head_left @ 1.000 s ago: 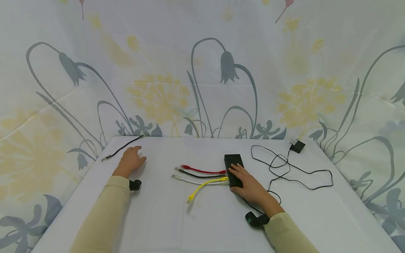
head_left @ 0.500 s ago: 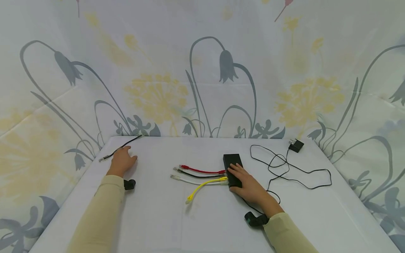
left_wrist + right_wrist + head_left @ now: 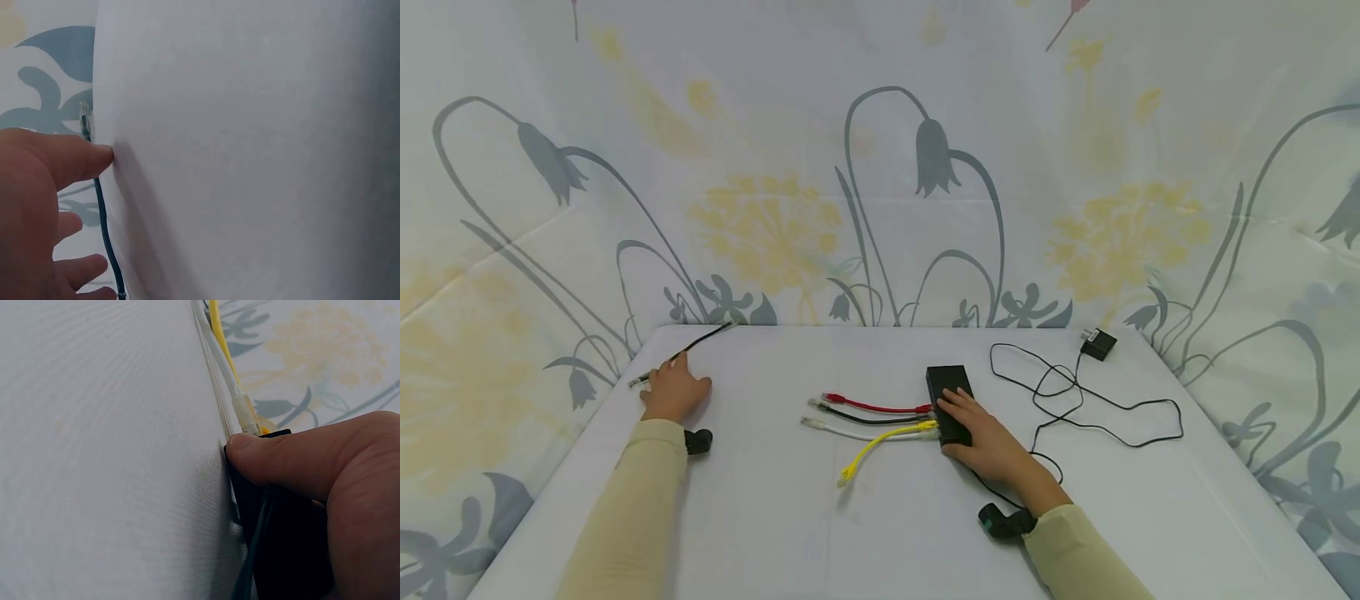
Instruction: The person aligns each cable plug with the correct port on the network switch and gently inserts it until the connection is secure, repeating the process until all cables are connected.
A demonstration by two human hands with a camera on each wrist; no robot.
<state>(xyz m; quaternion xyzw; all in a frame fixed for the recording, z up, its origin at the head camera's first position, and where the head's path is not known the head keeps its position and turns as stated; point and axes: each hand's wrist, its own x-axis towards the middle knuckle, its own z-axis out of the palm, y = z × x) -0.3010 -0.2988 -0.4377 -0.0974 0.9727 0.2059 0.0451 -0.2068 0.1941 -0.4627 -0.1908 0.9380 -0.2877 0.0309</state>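
In the head view my left hand (image 3: 675, 390) is at the back left, over a short black Ethernet cable (image 3: 706, 335) with clear plugs. The left wrist view shows its thumb and fingers spread beside the cable (image 3: 105, 228), not closed round it. My right hand (image 3: 988, 437) holds a black network switch (image 3: 946, 379) on the table, fingers across its top and thumb at its near edge. From the switch's left side run a red cable (image 3: 876, 407), a black cable (image 3: 868, 419), a white cable (image 3: 857, 432) and a yellow cable (image 3: 880, 442); their far ends lie loose.
A black power adapter (image 3: 1099, 344) lies at the back right, its thin cord (image 3: 1120, 406) looped over the white table (image 3: 760, 517) and running to the switch. A flower-patterned curtain (image 3: 880, 167) hangs behind the table's back edge.
My left hand has moved left and slightly towards me, onto the black Ethernet cable, now partly covering it. My right hand stays on the switch. The head view shifts slightly.
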